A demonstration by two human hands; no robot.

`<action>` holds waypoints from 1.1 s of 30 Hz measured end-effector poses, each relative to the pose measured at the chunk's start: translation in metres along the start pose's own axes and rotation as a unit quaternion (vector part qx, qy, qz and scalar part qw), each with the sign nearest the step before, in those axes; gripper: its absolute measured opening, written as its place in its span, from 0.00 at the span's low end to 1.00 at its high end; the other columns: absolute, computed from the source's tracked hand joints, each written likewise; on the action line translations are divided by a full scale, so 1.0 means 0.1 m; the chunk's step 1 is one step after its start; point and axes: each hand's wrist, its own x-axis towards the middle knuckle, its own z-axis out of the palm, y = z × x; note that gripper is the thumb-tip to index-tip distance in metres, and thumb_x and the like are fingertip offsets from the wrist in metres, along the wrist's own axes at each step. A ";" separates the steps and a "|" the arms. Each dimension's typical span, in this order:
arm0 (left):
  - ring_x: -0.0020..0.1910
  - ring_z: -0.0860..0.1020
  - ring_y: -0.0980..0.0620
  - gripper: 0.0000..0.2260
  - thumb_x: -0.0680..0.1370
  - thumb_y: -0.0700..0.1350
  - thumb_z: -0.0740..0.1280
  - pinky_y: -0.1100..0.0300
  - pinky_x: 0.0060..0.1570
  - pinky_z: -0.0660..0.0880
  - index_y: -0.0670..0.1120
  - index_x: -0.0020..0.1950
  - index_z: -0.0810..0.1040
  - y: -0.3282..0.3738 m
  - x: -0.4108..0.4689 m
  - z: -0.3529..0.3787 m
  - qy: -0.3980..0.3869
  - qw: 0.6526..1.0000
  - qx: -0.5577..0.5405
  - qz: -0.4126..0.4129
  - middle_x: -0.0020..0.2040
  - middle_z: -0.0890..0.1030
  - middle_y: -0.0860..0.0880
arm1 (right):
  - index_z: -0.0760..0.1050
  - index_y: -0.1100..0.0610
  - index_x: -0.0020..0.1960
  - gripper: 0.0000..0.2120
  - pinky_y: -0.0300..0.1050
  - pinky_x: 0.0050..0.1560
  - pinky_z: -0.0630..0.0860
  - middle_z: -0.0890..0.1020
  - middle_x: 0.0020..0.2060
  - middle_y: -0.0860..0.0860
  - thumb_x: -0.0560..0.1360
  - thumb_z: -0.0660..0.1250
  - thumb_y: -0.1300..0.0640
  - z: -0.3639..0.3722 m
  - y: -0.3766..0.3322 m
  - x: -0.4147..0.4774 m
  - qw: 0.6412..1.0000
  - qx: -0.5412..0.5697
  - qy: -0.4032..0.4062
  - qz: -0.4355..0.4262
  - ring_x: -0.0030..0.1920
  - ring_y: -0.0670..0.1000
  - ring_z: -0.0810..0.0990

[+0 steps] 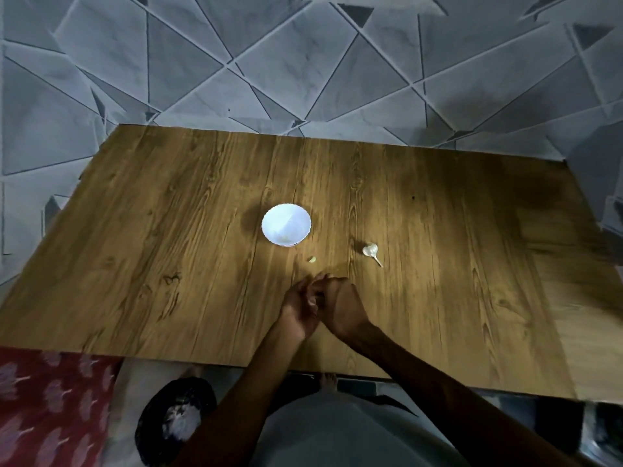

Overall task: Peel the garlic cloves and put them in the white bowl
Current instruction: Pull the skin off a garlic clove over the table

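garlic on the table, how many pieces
2: a loose clove near the white bowl, a stemmed bulb further right. The left hand and right hand may hide another.

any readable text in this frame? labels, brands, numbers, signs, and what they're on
No readable text anywhere in the head view.
white bowl: plain, no mark.
table: wood grain only.
garlic bulb and loose clove: no label.
red cloth: pale repeated motif, not letters.
wall tiles: lines and triangles only.
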 end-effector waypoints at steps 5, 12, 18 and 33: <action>0.34 0.77 0.55 0.11 0.83 0.40 0.53 0.64 0.35 0.74 0.42 0.48 0.74 -0.02 0.03 -0.01 0.037 0.997 0.039 0.046 0.39 0.75 0.48 | 0.82 0.58 0.53 0.11 0.48 0.49 0.79 0.84 0.49 0.57 0.75 0.63 0.66 0.03 -0.02 0.00 0.983 -0.149 0.029 -0.105 0.49 0.56 0.83; 0.30 0.84 0.47 0.14 0.82 0.39 0.55 0.55 0.26 0.80 0.36 0.45 0.78 0.06 -0.05 0.03 0.009 0.989 -0.143 0.018 0.34 0.84 0.40 | 0.84 0.54 0.41 0.14 0.48 0.51 0.82 0.86 0.41 0.55 0.70 0.71 0.73 -0.28 0.13 0.17 0.918 0.375 0.068 0.111 0.45 0.53 0.86; 0.37 0.85 0.45 0.16 0.83 0.42 0.54 0.54 0.38 0.82 0.35 0.49 0.78 0.14 0.05 0.01 0.007 0.990 -0.137 0.042 0.40 0.85 0.40 | 0.82 0.59 0.43 0.12 0.53 0.51 0.82 0.84 0.39 0.54 0.73 0.68 0.75 -0.40 0.42 0.30 0.890 0.399 0.121 0.186 0.46 0.57 0.84; 0.50 0.79 0.45 0.16 0.84 0.42 0.52 0.52 0.59 0.72 0.36 0.52 0.77 0.38 0.06 -0.14 0.035 0.995 -0.074 0.064 0.50 0.80 0.40 | 0.83 0.62 0.50 0.13 0.48 0.41 0.82 0.82 0.50 0.58 0.74 0.60 0.61 -0.05 0.75 0.16 0.964 -0.251 0.028 -0.086 0.48 0.59 0.82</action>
